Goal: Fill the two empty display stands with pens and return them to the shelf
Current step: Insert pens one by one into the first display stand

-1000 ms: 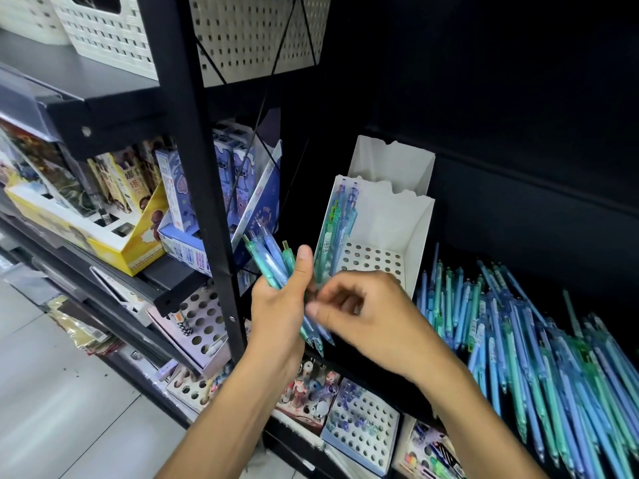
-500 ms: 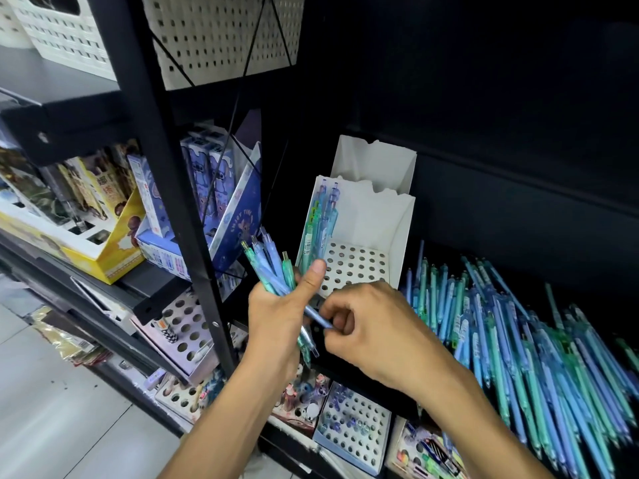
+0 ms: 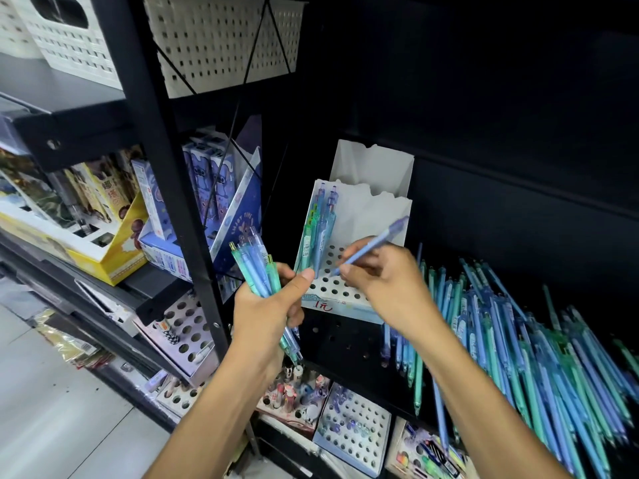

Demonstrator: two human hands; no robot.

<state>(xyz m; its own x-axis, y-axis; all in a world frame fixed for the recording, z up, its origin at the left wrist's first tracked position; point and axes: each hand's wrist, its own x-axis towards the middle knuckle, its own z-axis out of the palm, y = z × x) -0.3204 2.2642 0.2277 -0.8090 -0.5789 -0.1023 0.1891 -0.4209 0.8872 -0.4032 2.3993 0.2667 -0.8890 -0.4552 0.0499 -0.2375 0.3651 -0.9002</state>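
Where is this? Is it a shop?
Probably yes, a stationery shop. Black shelves hold boxed goods, a heap of loose pens lies on one shelf, and a white display stand full of holes carries what looks like a price label on its front.

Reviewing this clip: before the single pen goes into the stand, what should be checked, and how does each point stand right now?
1. Right hand pinches one blue pen securely: ok.
2. Pen tip aimed at a free hole: cannot tell; the tip sits by the fingers, over the white display stand.
3. Stand has open holes: ok; only a few pens in the stand fill its left side.
4. Left hand grips the spare bundle of pens clear of the stand: ok.
5. Stand seated steadily on the shelf: cannot tell; its base is partly hidden.
6. Loose pile of pens within reach for refills: ok.
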